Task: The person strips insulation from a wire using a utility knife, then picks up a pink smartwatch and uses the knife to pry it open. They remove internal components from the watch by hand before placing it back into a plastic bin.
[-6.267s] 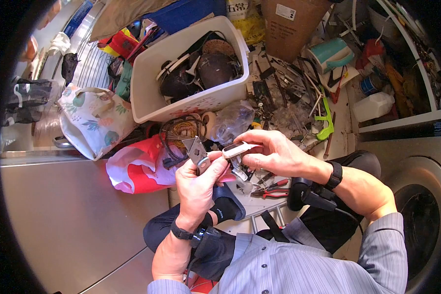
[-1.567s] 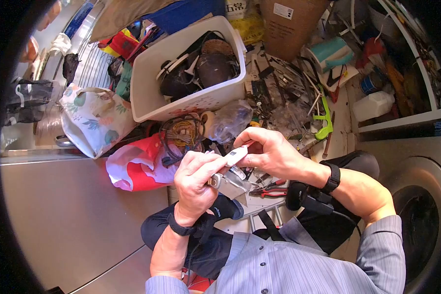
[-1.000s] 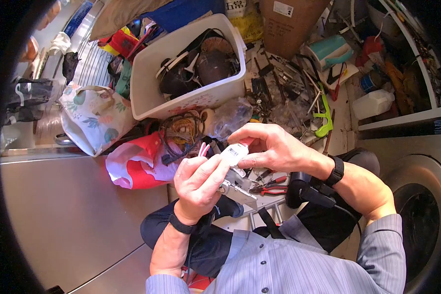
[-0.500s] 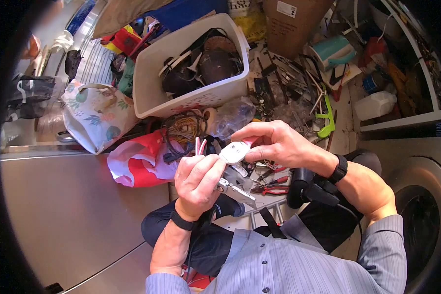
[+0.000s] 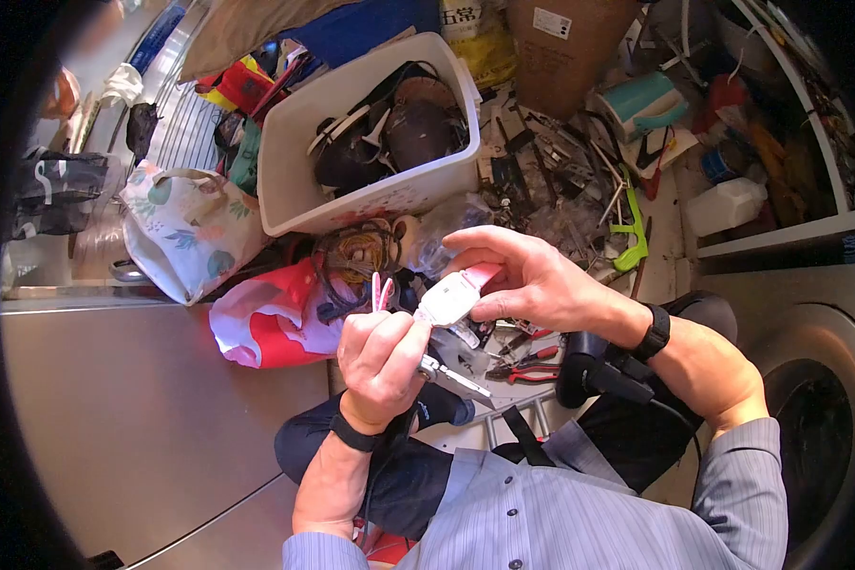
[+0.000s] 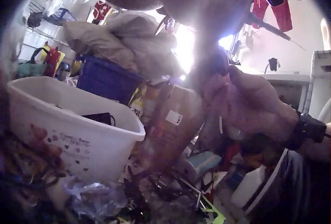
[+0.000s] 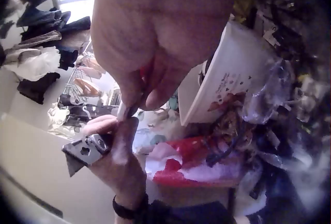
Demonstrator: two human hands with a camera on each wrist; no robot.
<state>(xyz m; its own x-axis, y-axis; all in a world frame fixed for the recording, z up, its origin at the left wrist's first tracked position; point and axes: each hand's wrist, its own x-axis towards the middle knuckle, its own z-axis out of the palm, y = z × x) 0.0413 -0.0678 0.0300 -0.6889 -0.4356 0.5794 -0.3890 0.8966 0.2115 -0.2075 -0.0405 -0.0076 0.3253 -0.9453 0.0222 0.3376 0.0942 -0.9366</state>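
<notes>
A small white device (image 5: 449,300) with a pink strap is held between both hands in the head view. The left hand (image 5: 382,366) pinches its lower left end, and a pink strap end (image 5: 382,292) sticks up behind the fingers. A metal tool with a flat blade (image 5: 458,380) is also gripped in the left hand; in the right wrist view its dark plate (image 7: 85,150) shows beside the fingers. The right hand (image 5: 541,285) pinches the pink strap at the device's upper right, thumb near its edge. In the left wrist view the held device is hard to make out.
A white bin (image 5: 370,204) with dark items stands ahead, beside a patterned bag (image 5: 190,228) and a red and white bag (image 5: 271,318). Red-handled pliers (image 5: 527,369) lie near the knees. Tools and scraps cover the floor ahead right, with a washing machine (image 5: 826,294) at the right.
The white device has turned so that its broad flat face shows, and the pink strap by the right hand is more visible. The blade tool has swung from upright to pointing down right.
</notes>
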